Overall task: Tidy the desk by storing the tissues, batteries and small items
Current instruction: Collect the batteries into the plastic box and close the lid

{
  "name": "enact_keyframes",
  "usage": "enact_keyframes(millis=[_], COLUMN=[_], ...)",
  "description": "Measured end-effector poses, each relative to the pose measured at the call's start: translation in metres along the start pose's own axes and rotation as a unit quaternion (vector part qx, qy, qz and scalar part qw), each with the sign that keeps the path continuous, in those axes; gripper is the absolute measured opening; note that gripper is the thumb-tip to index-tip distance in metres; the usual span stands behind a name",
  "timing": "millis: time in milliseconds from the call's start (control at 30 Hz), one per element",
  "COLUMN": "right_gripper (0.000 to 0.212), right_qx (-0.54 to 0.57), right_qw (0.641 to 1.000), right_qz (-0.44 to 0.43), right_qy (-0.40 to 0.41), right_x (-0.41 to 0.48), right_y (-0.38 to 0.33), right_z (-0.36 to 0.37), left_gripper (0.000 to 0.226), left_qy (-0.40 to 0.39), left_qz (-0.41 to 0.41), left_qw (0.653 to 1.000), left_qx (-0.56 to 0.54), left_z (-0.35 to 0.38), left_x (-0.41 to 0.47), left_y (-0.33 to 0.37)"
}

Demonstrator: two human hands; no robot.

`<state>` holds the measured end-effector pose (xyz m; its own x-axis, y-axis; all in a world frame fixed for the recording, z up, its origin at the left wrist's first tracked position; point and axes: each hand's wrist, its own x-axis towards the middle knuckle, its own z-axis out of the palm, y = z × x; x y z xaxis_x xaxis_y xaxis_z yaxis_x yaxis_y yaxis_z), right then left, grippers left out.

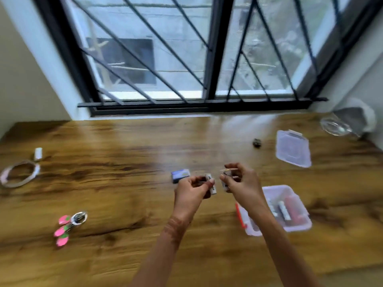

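Note:
Above the middle of the wooden desk, my left hand is closed on a small white battery with dark lettering. My right hand pinches another small item, blurred, with a thin stick poking out at its top. A blue and white small box lies on the desk just behind my left hand. To the right stands an open clear plastic container with an orange clasp, holding batteries and a red item. Its clear lid lies farther back.
A coiled white cable lies at the far left. Pink and green keyrings sit front left. A small dark object rests near the lid. A clear glass item and a grey-white bundle sit in the back right corner below the barred window.

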<state>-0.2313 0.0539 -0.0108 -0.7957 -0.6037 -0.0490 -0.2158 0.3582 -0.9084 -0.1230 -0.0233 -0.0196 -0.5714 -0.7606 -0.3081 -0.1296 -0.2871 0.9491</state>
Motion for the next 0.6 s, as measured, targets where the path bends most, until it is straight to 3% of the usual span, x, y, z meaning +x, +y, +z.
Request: enact_keyframes(millis=[100, 233, 367, 467, 600], right_gripper=[0.023, 0.020, 0.021, 0.016, 0.020], right_qx=[-0.074, -0.163, -0.190, -0.202, -0.205], right_qw=[0.994, 0.976, 0.966, 0.962, 0.961], right_qz=[0.064, 0.135, 0.173, 0.182, 0.182], right_qy=[0.045, 0.043, 0.023, 0.018, 0.046], right_x=[-0.014, -0.027, -0.025, -0.023, -0.020], right_y=[0.022, 0.038, 0.047, 0.051, 0.053], right_z=[-0.048, -0.077, -0.078, -0.077, -0.079], left_gripper=[0.009, 0.022, 0.020, 0.012, 0.018], left_qy=[-0.064, -0.128, -0.096, -0.092, -0.095], left_qz=[-0.006, 0.024, 0.095, 0.118, 0.150], left_qw=[0.995, 0.972, 0.930, 0.916, 0.907], left_qx=[0.071, 0.195, 0.341, 0.373, 0.381], left_z=[0.040, 0.081, 0.103, 0.104, 0.099], left_x=[-0.011, -0.016, -0.018, -0.017, -0.008], left_y=[-0.011, -0.023, -0.016, -0.009, -0.012])
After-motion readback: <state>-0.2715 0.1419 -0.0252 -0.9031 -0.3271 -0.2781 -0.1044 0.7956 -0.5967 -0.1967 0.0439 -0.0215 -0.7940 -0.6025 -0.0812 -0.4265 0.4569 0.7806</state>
